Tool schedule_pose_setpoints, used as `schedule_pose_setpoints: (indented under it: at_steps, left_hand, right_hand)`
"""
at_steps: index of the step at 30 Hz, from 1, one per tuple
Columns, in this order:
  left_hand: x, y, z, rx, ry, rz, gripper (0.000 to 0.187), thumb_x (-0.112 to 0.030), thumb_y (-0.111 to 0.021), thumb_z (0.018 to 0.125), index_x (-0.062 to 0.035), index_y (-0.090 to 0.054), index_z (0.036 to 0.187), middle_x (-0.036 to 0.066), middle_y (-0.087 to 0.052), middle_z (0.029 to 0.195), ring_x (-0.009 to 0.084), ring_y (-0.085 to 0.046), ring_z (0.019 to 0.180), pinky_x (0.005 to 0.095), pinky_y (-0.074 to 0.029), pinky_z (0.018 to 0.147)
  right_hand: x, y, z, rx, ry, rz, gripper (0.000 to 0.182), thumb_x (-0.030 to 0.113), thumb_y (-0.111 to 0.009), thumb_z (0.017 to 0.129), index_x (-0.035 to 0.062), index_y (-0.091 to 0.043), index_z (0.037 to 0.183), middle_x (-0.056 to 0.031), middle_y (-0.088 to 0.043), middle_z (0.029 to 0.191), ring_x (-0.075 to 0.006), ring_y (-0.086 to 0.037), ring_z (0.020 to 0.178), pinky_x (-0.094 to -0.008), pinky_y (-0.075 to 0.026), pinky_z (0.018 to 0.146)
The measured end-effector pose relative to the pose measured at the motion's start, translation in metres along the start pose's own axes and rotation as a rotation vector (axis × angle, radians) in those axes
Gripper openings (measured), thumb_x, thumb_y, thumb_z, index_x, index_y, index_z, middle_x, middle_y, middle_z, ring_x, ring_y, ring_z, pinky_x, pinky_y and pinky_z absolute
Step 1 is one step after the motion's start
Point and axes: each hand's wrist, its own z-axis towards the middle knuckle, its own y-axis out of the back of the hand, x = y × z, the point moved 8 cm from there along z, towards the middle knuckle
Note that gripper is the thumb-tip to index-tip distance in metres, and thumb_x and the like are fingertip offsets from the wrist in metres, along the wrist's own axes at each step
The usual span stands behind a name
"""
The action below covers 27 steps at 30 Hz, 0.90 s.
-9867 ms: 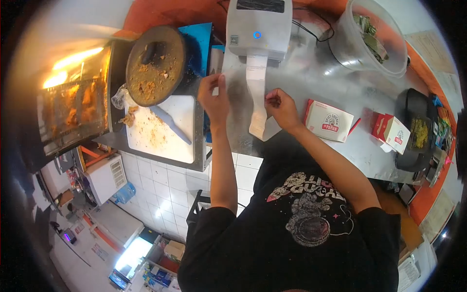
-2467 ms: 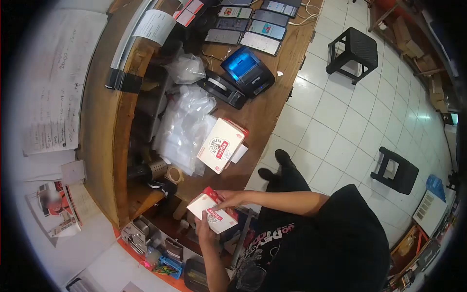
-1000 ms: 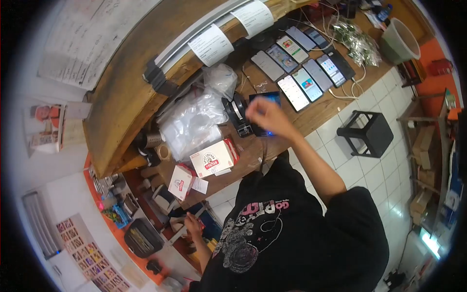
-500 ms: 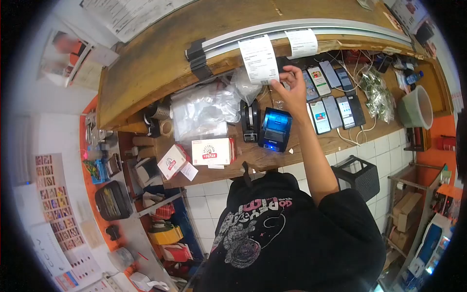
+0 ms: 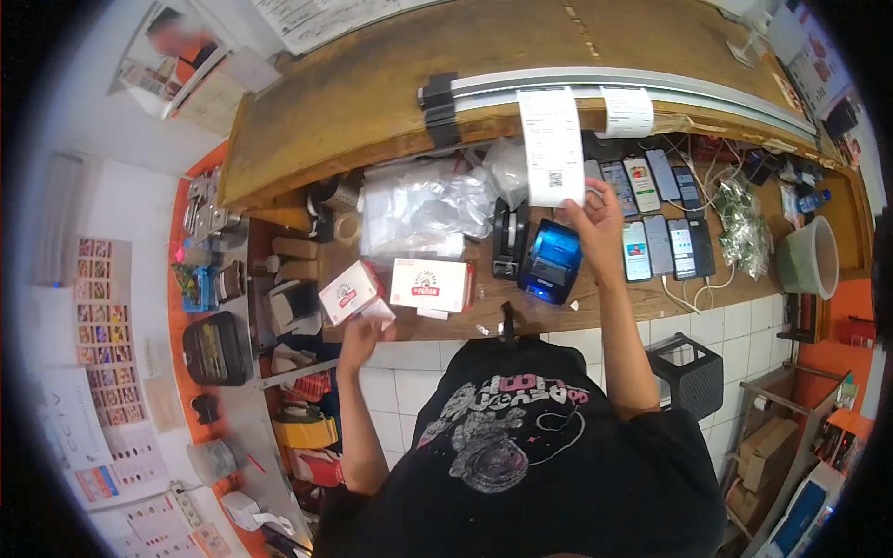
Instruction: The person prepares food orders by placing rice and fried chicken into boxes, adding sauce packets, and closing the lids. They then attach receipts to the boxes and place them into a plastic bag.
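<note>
A long printed receipt (image 5: 551,139) with a QR code hangs from the metal rail on the shelf edge. My right hand (image 5: 600,223) pinches its lower right corner between thumb and fingers. Low on the left, my left hand (image 5: 366,339) is at the counter's front edge, its fingers closed around a small white paper slip (image 5: 379,313). That slip lies against a white and red food box (image 5: 352,290), which sits at an angle. Beside it stands a second food box (image 5: 430,285) of the same print, with a bit of paper under its front.
A receipt printer (image 5: 553,260) with a blue glow and a black tape dispenser (image 5: 510,240) stand mid-counter. Several phones (image 5: 684,249) with cables lie to the right, near a pale bucket (image 5: 807,258). Clear plastic bags (image 5: 419,209) cover the back left. A shorter receipt (image 5: 629,112) hangs on the rail.
My left hand has come into view and reached the slip by the left box. My right hand stays at the hanging receipt's lower corner, and its QR code now shows. The view has shifted.
</note>
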Motion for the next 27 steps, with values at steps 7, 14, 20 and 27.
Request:
schedule_pose_setpoints:
  at_steps: [7,14,20,27]
  left_hand:
    - [-0.018,-0.002,0.198,-0.023,-0.358,-0.005,0.020,-0.007,-0.057,0.090,0.0016,-0.069,0.104,0.017,-0.071,0.097,0.0224,-0.067,0.088,0.0324,-0.052,0.079]
    - [0.070,-0.039,0.304,0.171,-0.364,0.413,0.017,-0.004,-0.056,0.081,-0.0015,-0.070,0.091,0.022,-0.069,0.094,0.0362,-0.065,0.088,0.0397,-0.051,0.080]
    - [0.081,-0.042,0.331,0.373,-0.570,0.880,0.020,-0.024,-0.074,0.060,-0.0071,-0.064,0.063,0.018,-0.063,0.072,0.0371,-0.061,0.073,0.0491,-0.050,0.068]
    - [0.052,-0.032,0.327,0.531,-0.458,0.690,0.021,-0.016,-0.080,0.062,-0.0041,-0.066,0.071,0.013,-0.067,0.074,0.0307,-0.065,0.073,0.0403,-0.051,0.068]
  right_hand:
    - [0.003,0.039,-0.051,-0.110,-0.006,-0.234,0.040,0.006,-0.061,0.093,-0.0012,-0.046,0.130,-0.0126,-0.067,0.103,-0.0154,-0.065,0.086,-0.0265,-0.052,0.077]
    - [0.003,0.108,-0.146,-0.361,-0.134,-0.417,0.025,0.006,-0.059,0.095,-0.0029,-0.055,0.118,-0.0103,-0.067,0.096,-0.0154,-0.064,0.085,-0.0278,-0.052,0.078]
    - [0.001,0.104,-0.201,-0.553,-0.157,-0.479,0.021,0.004,-0.056,0.095,-0.0036,-0.058,0.114,-0.0095,-0.066,0.090,-0.0154,-0.064,0.080,-0.0295,-0.055,0.075]
    - [-0.023,0.041,-0.207,-0.575,-0.245,-0.502,0.017,0.006,-0.060,0.094,-0.0024,-0.059,0.109,-0.0090,-0.068,0.090,-0.0133,-0.064,0.079,-0.0262,-0.051,0.075]
